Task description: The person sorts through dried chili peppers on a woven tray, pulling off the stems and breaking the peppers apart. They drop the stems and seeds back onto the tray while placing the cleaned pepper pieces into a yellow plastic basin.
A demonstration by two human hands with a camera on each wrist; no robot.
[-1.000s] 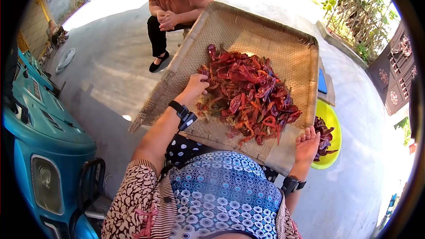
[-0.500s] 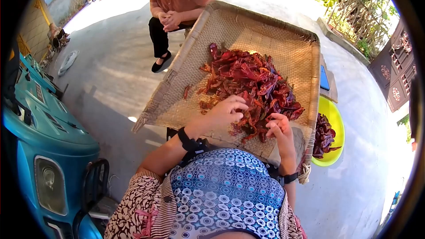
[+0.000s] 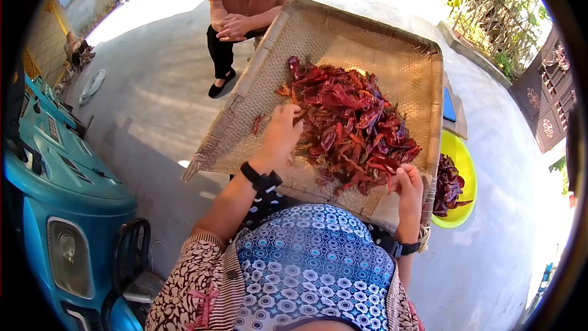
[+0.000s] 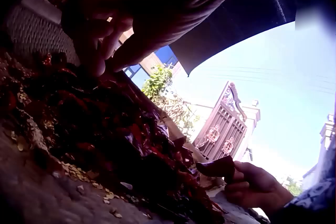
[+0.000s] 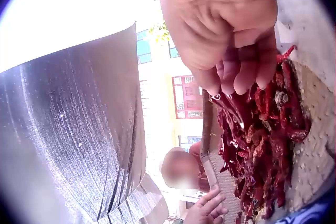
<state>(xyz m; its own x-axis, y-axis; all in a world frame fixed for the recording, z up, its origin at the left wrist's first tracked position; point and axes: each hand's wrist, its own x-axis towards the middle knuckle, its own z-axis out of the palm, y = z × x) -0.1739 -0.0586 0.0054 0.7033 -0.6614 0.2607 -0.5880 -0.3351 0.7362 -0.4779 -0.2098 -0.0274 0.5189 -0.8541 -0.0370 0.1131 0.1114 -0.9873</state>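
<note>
A heap of dried red chili peppers [image 3: 349, 110] lies on a woven bamboo tray [image 3: 245, 129] across the person's lap. The left hand [image 3: 282, 135] reaches over the heap's left edge, its fingers loosely bent and a gap showing between thumb and fingers. In the left wrist view, its fingertips [image 4: 94, 66] hang right at the peppers. Near the tray's front right corner, the right hand [image 3: 409, 187] pinches a dried chili pepper [image 3: 384, 164] between thumb and fingers. That pepper [image 4: 218, 167] also shows in the left wrist view.
A yellow basin [image 3: 456, 208] with dark red peppers stands right of the tray, below a blue flat object [image 3: 449, 107]. Another person [image 3: 245, 18] sits beyond the tray. A teal vehicle [image 3: 73, 184] stands at left. One small pepper piece [image 3: 257, 124] lies apart; loose seeds [image 4: 100, 187] dot the tray.
The left hand went from the heap's left side toward the right hand, then back left. The right hand moved in from the tray's right edge and now pinches a chili pepper.
</note>
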